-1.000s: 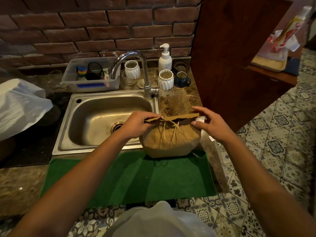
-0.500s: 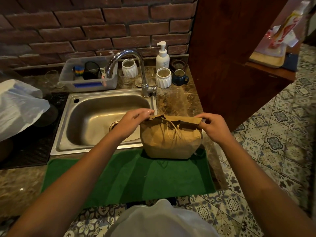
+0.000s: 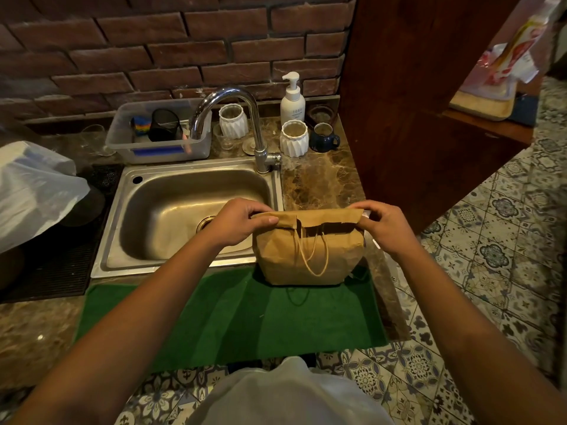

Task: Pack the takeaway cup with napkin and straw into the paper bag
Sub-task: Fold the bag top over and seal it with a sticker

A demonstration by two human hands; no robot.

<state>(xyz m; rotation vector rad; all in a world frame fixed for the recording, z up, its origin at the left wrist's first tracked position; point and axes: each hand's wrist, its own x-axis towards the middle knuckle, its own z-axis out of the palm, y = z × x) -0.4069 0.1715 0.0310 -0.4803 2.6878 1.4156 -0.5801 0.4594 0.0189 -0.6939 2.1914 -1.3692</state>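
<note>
A brown paper bag [image 3: 308,256] stands upright on the green mat [image 3: 233,311], just right of the sink. Its top is folded over toward me into a flat flap, and a string handle hangs down its front. My left hand [image 3: 242,220] pinches the flap's left end. My right hand [image 3: 383,223] pinches the right end. The bag's mouth is folded shut, so the cup, napkin and straw are hidden from view.
The steel sink [image 3: 184,210] with a curved tap [image 3: 236,118] lies left of the bag. Behind it stand a clear plastic tub [image 3: 159,133], two white ribbed cups [image 3: 294,138], a soap pump bottle [image 3: 292,96] and a dark mug [image 3: 323,138]. A wooden cabinet [image 3: 414,102] rises at the right. A white plastic bag [image 3: 33,191] sits at the left.
The bag's top has gone from a thin pinched edge to a wider flap folded toward me. Both hands stayed at its ends, and the handle now hangs below the fold.
</note>
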